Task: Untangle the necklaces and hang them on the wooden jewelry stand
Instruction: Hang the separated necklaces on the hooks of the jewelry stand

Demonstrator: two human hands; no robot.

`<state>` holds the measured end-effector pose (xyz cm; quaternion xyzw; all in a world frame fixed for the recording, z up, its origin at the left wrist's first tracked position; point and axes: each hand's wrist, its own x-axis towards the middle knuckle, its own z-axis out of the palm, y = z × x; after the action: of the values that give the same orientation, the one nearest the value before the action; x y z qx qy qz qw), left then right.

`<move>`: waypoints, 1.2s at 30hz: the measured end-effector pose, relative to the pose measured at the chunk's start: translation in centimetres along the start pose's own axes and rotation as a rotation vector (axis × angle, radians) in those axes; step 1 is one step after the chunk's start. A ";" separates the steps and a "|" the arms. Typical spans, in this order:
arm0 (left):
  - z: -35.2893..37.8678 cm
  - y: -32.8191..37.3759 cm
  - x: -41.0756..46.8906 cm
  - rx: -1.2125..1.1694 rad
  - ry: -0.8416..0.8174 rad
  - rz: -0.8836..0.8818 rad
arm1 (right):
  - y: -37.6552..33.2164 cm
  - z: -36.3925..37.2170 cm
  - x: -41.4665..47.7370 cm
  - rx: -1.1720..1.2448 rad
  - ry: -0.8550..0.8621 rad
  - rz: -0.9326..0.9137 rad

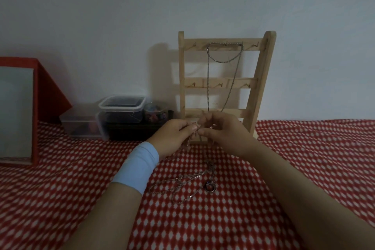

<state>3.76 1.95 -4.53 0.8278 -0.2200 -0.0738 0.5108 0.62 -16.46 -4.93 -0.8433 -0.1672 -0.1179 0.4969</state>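
A wooden jewelry stand (257, 79) leans against the wall, with one silver chain necklace (208, 79) hanging from its top row of hooks. In front of its base, my left hand (174, 134) and my right hand (225, 132) meet fingertip to fingertip, both pinching a thin chain (188, 140) that trails down to the cloth. Below my hands lies a tangle of fine necklaces (178, 184) with a ring pendant (210, 187) at its right end. A light blue band wraps my left wrist.
A red cloth with white dots (304, 168) covers the surface. Clear plastic boxes (121, 111) and a small round jar (155, 112) sit left of the stand. A red-framed mirror (18, 111) stands at the far left.
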 end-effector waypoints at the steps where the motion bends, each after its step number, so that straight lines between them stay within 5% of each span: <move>1: 0.0 0.1 -0.1 -0.045 -0.019 -0.026 | 0.0 0.0 0.0 -0.002 0.010 -0.030; 6: 0.4 -0.3 0.0 -0.412 -0.057 -0.138 | -0.1 -0.5 0.0 -0.118 0.082 -0.153; 12: 0.4 -0.3 0.0 -0.498 -0.111 -0.156 | -0.3 0.0 0.3 -0.348 0.057 -0.136; 18: -0.4 -0.4 -0.2 -0.025 -0.031 0.035 | -0.4 -0.2 0.3 -0.238 -0.057 0.014; 26: 0.4 0.0 0.3 0.127 0.246 0.115 | -0.7 -0.1 0.2 -0.102 -0.034 0.173; 36: 0.4 1.3 -0.1 0.202 0.126 0.069 | -0.6 0.5 0.3 -0.043 0.061 0.167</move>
<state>3.19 1.19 -3.59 0.8700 -0.2219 0.0185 0.4399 0.64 -15.68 -4.60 -0.8607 -0.0786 -0.1054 0.4918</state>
